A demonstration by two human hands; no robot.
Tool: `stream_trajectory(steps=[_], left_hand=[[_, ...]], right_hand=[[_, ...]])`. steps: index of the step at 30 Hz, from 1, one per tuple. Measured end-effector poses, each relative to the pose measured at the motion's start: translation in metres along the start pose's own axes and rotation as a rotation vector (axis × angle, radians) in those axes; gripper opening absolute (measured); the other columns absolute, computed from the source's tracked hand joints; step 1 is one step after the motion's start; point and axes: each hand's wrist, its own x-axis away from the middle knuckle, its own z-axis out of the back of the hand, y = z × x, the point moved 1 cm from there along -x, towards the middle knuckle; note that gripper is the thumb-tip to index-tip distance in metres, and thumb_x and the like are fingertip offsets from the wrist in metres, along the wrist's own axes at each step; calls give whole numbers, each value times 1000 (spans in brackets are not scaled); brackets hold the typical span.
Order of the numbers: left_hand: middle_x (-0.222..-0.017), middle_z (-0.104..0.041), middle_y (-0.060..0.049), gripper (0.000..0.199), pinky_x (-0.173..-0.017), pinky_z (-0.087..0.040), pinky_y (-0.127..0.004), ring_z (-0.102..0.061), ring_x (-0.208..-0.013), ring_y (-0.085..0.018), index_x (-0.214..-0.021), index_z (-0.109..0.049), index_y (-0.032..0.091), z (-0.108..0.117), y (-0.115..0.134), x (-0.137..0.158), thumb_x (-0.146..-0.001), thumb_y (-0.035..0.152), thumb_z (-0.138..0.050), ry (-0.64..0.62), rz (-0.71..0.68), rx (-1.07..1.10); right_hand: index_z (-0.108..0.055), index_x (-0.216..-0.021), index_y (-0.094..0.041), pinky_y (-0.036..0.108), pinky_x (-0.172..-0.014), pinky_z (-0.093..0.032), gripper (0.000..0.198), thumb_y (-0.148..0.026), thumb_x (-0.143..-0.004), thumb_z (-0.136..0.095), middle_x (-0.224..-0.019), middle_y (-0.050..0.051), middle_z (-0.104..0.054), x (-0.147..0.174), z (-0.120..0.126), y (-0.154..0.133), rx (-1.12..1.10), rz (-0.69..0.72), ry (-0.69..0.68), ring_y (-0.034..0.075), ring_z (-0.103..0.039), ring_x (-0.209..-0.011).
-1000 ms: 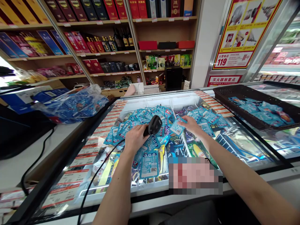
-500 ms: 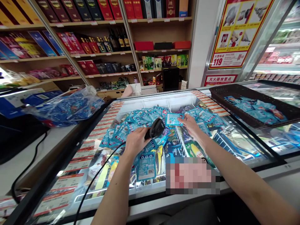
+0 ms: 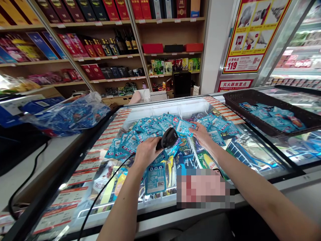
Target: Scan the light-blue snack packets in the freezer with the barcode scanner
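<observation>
My left hand (image 3: 147, 150) is wrapped round the handle of a black barcode scanner (image 3: 169, 138), its head pointing right. From the scanner a black cable (image 3: 107, 182) runs down past my left forearm. Between thumb and fingers, my right hand (image 3: 200, 134) grips a blue packet (image 3: 185, 127) by its right end, just right of the scanner head. The packet is tilted, with a pale label side facing me. Many like blue packets (image 3: 130, 142) lie spread on the glass-topped freezer under both hands. One packet (image 3: 155, 178) lies label up nearer to me.
A dark basket (image 3: 271, 129) with several blue packets stands at the right. At the left, a clear plastic bag (image 3: 72, 113) of blue packets rests on a counter. Price labels (image 3: 72, 194) line the freezer glass. Shelves (image 3: 112, 56) of boxes and bottles stand behind.
The packet in my right hand has tilted, its right end dropping, and shifted slightly left. My left hand and the scanner have moved only slightly.
</observation>
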Motion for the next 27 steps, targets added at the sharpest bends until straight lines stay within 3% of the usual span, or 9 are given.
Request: stream_trajectory(steps=[5, 27], left_hand=[[-108, -66, -7, 37, -73, -45, -28, -61, -97, -22, -116, -55, 22, -2, 0, -1, -82, 38, -51, -37, -8, 5], [-105, -65, -8, 34, -74, -44, -30, -59, -100, -23, -115, -54, 21, -9, 7, -8, -84, 34, -49, -5, -53, -52]], right_hand=[[-53, -98, -23, 28, -63, -46, 53, -38, -53, -74, -73, -5, -56, 1, -2, 1, -4, -39, 42, 12, -55, -66], [-52, -95, -23, 26, -62, -43, 48, -39, -56, -74, -76, -4, -58, 2, -4, 7, -34, 13, 61, 12, -55, -68]])
